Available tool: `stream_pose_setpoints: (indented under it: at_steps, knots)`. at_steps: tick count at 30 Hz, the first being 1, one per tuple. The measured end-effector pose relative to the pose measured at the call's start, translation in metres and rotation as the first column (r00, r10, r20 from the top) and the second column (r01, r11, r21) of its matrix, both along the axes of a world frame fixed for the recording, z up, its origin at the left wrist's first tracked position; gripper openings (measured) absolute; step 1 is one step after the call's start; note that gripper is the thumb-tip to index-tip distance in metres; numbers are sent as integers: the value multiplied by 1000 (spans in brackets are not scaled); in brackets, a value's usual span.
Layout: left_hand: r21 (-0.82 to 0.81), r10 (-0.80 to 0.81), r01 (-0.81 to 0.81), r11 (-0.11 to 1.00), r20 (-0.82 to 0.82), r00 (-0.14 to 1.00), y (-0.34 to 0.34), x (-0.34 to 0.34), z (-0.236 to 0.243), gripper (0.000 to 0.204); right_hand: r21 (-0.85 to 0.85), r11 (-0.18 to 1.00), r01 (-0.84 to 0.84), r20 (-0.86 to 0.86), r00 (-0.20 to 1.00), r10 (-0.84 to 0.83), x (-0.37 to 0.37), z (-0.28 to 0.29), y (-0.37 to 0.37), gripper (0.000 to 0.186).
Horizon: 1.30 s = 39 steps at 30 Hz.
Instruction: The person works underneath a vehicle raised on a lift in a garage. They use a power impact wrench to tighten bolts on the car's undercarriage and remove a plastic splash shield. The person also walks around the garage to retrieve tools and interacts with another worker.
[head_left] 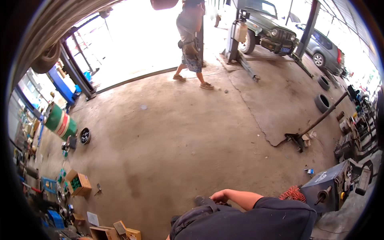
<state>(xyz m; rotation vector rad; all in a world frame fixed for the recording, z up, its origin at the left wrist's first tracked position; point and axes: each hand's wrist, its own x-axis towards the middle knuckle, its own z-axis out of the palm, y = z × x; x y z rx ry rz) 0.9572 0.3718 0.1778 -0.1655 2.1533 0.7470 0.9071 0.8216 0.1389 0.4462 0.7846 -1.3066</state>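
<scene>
My right hand (219, 195) is held in front of my waist, beside my dark trousers and shoe. Its fingers look curled and closed, but anything inside them is too small or hidden to make out. My bare right forearm (243, 197) comes out of a dark short sleeve. A dark strap or pouch (211, 205) lies just below that hand. My left hand is out of the picture.
Ahead, another person (191, 40) walks past. To the left stand a green drum (61, 122), a round pan (85, 136) and an open carton (81, 185). On the right are a floor jack (297, 138), tyres (322, 103), a grey machine (324, 186) and a coiled red hose (293, 194).
</scene>
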Motion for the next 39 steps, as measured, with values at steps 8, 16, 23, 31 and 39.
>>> stream_pose_setpoints:
  at_steps: [8,16,23,31,39]
  knots:
    - [28,-129,127,992,87,988,31,-171,-37,44,95,994,58,43,997,-62,-66,15,37,30]
    - [100,-397,386,917,118,910,65,-369,-73,48,146,957,250,79,962,-263,-175,-53,66,16]
    - [227,-591,547,806,276,758,124,-485,-140,51,243,906,348,-38,936,-349,-255,-24,115,31]
    - [-66,-499,499,864,19,866,191,-534,-127,44,513,763,392,-313,914,-259,-370,-24,224,51]
    - [-73,159,-165,984,-88,983,260,-532,-87,46,700,610,371,-417,906,-72,-402,-124,338,27]
